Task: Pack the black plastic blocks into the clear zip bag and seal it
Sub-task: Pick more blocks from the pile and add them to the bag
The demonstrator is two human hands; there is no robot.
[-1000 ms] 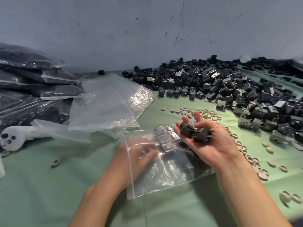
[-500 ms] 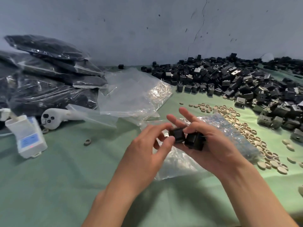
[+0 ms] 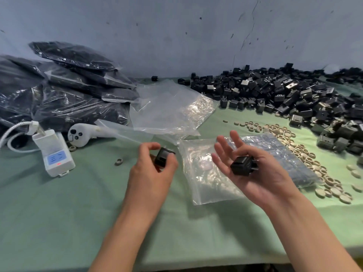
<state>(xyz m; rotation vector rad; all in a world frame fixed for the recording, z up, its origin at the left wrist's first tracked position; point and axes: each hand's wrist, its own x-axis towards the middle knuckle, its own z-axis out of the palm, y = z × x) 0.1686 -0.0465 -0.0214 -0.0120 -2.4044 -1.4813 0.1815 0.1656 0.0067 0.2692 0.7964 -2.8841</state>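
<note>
Mid-loading, our left hand pinches one black plastic block just left of the clear zip bag, which seems to hold blocks at its right end, while our spread right hand cradles a second block above it; next we must open the mouth and drop both in.

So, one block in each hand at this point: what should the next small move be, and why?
Probably the left hand should slip its pinched block into the clear zip bag lying flat beside it. The right hand carries a second block on its open palm over the bag, so neither is packed yet. Whether the bag's mouth is open is unclear.
</note>
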